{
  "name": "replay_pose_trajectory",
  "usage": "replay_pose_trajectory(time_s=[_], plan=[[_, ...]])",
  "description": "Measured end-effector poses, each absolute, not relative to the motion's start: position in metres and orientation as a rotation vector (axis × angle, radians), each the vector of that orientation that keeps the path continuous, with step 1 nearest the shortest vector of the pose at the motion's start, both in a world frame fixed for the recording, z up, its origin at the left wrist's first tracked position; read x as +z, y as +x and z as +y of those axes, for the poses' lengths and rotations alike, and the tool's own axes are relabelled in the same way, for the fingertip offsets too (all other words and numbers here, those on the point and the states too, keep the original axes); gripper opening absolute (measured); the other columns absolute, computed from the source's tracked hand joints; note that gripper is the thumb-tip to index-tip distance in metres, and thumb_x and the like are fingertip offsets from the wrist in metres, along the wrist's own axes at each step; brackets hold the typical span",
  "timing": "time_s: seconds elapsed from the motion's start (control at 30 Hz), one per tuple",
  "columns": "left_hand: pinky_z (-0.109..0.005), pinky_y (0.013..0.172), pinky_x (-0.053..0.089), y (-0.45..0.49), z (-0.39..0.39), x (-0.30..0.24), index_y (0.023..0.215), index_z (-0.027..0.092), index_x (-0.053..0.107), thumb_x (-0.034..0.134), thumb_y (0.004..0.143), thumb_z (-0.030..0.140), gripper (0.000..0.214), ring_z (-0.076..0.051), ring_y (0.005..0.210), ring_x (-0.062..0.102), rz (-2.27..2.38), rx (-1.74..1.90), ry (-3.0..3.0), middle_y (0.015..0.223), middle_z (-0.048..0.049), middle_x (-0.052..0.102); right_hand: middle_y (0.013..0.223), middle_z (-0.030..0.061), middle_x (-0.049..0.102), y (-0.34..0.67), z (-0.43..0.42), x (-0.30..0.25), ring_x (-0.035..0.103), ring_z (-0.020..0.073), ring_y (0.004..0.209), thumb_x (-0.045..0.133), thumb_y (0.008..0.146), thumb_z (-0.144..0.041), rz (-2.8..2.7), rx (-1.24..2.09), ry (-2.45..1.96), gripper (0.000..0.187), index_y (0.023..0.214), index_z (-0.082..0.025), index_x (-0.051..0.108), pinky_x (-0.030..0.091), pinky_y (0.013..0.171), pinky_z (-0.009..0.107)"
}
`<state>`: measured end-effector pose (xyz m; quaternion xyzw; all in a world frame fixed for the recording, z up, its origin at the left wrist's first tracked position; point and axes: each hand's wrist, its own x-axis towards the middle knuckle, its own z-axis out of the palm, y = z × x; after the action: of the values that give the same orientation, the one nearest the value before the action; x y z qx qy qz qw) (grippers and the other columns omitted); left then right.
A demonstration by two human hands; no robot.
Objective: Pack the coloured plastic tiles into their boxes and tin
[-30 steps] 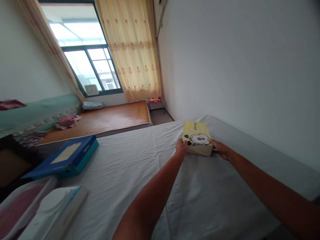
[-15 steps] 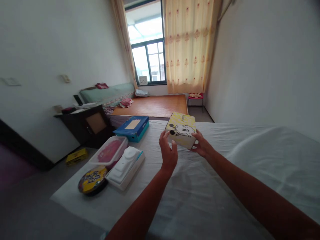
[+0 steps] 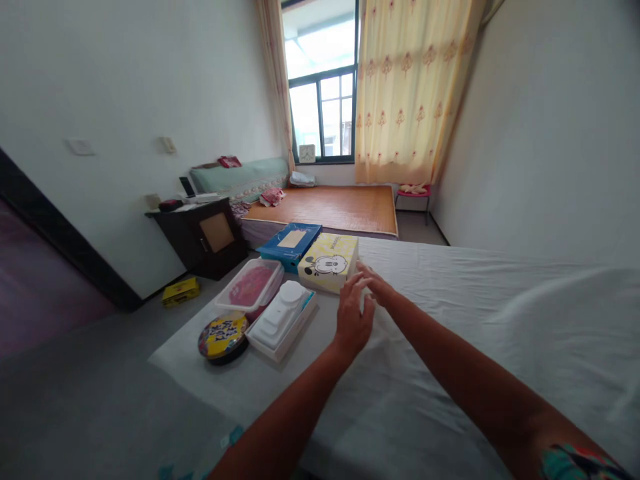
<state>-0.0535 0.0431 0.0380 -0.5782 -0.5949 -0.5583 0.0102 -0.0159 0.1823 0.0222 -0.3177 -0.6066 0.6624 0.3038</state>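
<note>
A yellow cartoon-printed box (image 3: 329, 261) lies flat on the white-sheeted bed (image 3: 450, 320), against a blue box (image 3: 290, 244). My left hand (image 3: 353, 313) hovers just right of the yellow box, fingers stretched out and holding nothing. My right hand (image 3: 374, 285) sits close behind it, fingers extended near the box's right end, also holding nothing. Neither hand grips the box.
Left of the yellow box lie a clear lidded container with pink contents (image 3: 249, 285), a white moulded tray (image 3: 281, 319) and a round yellow tin (image 3: 223, 335). A dark nightstand (image 3: 200, 235) stands by the left wall. A second bed with a bamboo mat (image 3: 340, 208) lies below the window.
The yellow box went from the far right of the bed, through the air, down beside the blue box. Both hands have let go of it. The view swung left.
</note>
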Motion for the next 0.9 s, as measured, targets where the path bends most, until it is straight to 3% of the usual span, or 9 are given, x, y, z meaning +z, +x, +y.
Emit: replay_pose_trajectory(time_s=[0.07,0.2,0.37,0.5,0.63,0.77,0.9], plan=[[-0.043,0.113,0.034,-0.05,0.061,0.027,0.124,0.018,0.056,0.043,0.09,0.016,0.036,-0.022,0.13,0.045,-1.962,-1.704,-1.829,0.135,-0.0119,0.052,0.149,0.006,0.04,0.018,0.178,0.017,0.042,0.0299,0.131,0.051,0.08,-0.067,-1.577,1.724,-0.909,0.061,0.129,-0.031,0.054,0.046,0.096,0.048],[-0.04,0.11,0.038,-0.028,0.092,-0.005,0.123,0.019,0.057,0.049,0.084,0.014,0.04,-0.021,0.123,0.051,-2.089,-1.404,-2.172,0.128,-0.0101,0.058,0.138,0.0074,0.053,0.091,0.165,-0.013,0.054,0.0252,0.12,0.048,0.083,-0.065,-1.625,1.609,-0.933,0.055,0.124,-0.029,0.058,0.051,0.091,0.039],[-0.045,0.108,0.039,-0.01,0.094,-0.042,0.126,0.022,0.057,0.054,0.086,0.025,0.04,-0.025,0.126,0.048,-1.966,-0.949,-2.476,0.133,-0.0089,0.056,0.127,0.0103,0.061,0.161,0.162,-0.048,0.063,0.0254,0.107,0.059,0.079,-0.056,-1.806,1.186,-1.031,0.053,0.12,-0.023,0.06,0.05,0.095,0.043],[-0.041,0.107,0.041,-0.014,0.094,-0.049,0.119,0.023,0.063,0.054,0.086,0.024,0.035,-0.022,0.12,0.052,-1.926,-0.945,-2.49,0.128,-0.0067,0.06,0.126,0.0119,0.061,0.171,0.169,-0.049,0.067,0.0231,0.094,0.06,0.079,-0.052,-1.684,1.361,-1.034,0.05,0.117,-0.02,0.059,0.058,0.076,0.036],[-0.039,0.105,0.042,-0.018,0.097,-0.05,0.115,0.022,0.066,0.055,0.085,0.022,0.032,-0.022,0.117,0.054,-1.911,-0.984,-2.474,0.124,-0.0069,0.063,0.129,0.0121,0.057,0.176,0.181,-0.046,0.067,0.0217,0.091,0.062,0.077,-0.047,-1.513,1.352,-1.042,0.049,0.117,-0.02,0.057,0.058,0.061,0.029],[-0.04,0.104,0.043,-0.018,0.098,-0.054,0.112,0.021,0.068,0.055,0.084,0.022,0.031,-0.023,0.116,0.055,-1.919,-0.994,-2.475,0.122,-0.0063,0.065,0.12,0.0071,0.059,0.216,0.21,-0.057,0.065,0.0162,0.088,0.067,0.069,-0.035,-1.208,1.199,-1.144,0.04,0.106,-0.021,0.059,0.057,0.06,0.023],[-0.037,0.105,0.042,-0.019,0.1,-0.056,0.11,0.02,0.069,0.055,0.083,0.02,0.031,-0.021,0.113,0.056,-1.873,-1.006,-2.498,0.12,-0.0064,0.066,0.097,0.0023,0.056,0.265,0.234,-0.073,0.062,0.0122,0.075,0.064,0.06,-0.026,-0.861,1.067,-1.174,0.028,0.085,-0.021,0.054,0.059,0.066,0.028]])
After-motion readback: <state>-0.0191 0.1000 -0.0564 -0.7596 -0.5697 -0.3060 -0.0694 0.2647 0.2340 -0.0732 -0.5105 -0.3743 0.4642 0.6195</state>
